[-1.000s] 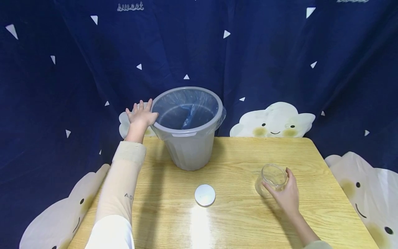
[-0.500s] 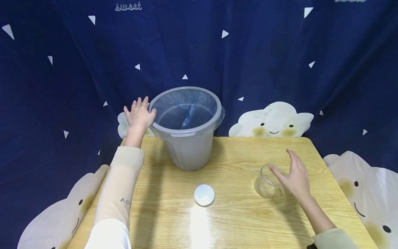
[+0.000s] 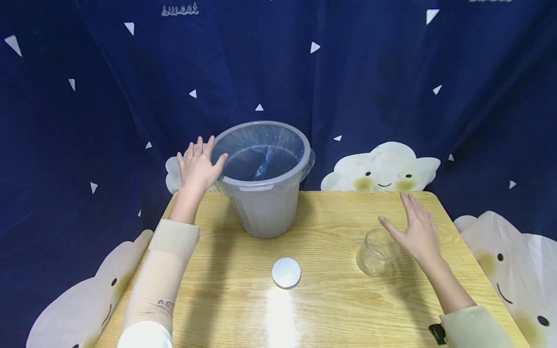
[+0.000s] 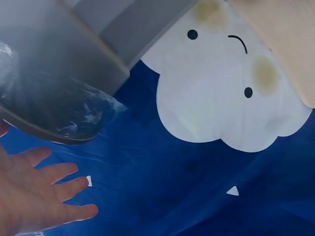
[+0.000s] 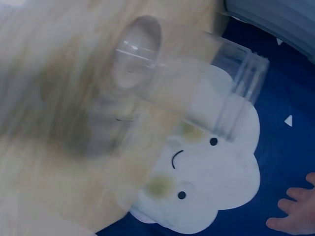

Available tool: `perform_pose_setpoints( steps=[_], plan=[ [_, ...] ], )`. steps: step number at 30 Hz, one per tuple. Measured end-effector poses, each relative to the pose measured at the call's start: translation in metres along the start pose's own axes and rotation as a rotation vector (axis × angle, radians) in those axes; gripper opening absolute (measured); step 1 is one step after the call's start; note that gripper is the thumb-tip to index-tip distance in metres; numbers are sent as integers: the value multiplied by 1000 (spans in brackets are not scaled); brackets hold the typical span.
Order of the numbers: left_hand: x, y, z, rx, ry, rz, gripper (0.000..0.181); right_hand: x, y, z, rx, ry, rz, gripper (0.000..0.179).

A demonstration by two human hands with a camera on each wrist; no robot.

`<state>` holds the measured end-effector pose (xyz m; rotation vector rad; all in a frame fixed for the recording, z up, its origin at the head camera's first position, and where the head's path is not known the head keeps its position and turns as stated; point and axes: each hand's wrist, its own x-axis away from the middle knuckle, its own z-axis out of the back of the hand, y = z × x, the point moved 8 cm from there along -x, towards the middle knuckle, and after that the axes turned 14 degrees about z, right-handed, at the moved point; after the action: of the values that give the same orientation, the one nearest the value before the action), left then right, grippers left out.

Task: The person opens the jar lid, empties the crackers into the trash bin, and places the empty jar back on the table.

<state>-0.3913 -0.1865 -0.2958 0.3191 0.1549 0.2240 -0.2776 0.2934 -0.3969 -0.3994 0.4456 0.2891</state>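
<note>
A grey bin lined with a clear plastic bag stands upright near the back of the table. At its left rim is my left hand, fingers spread and thumb over the edge; whether it touches cannot be told. A clear, see-through jar stands upright without a lid on the right. My right hand hovers beside and above it, fingers extended, holding nothing. In the right wrist view the jar is apart from the fingertips. A round white lid lies flat between bin and jar.
The wooden table has a rounded back right corner. Behind and around it hangs a dark blue curtain printed with white triangles and smiling clouds.
My right hand let go of the jar and drew up and to the right; the jar stays standing. My left hand shifted slightly at the bin's rim. Bin and lid have not moved.
</note>
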Motion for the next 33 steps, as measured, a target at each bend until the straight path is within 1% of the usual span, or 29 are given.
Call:
perform_pose_setpoints(
  steps=[6, 14, 22, 27, 33],
  plan=[
    [23, -2, 2, 15, 22, -19, 73, -9, -6, 9, 26, -18, 4, 83],
    [47, -8, 3, 33, 65, -59, 76, -14, -12, 14, 50, -49, -7, 84],
    [71, -20, 0, 19, 103, -58, 78, -14, -14, 12, 78, -64, 5, 84],
    [83, -31, -9, 19, 113, -60, 79, -12, -13, 10, 94, -80, 6, 85],
    [96, -45, -26, 20, 139, -64, 78, -10, -12, 6, 98, -104, 5, 85]
  ],
)
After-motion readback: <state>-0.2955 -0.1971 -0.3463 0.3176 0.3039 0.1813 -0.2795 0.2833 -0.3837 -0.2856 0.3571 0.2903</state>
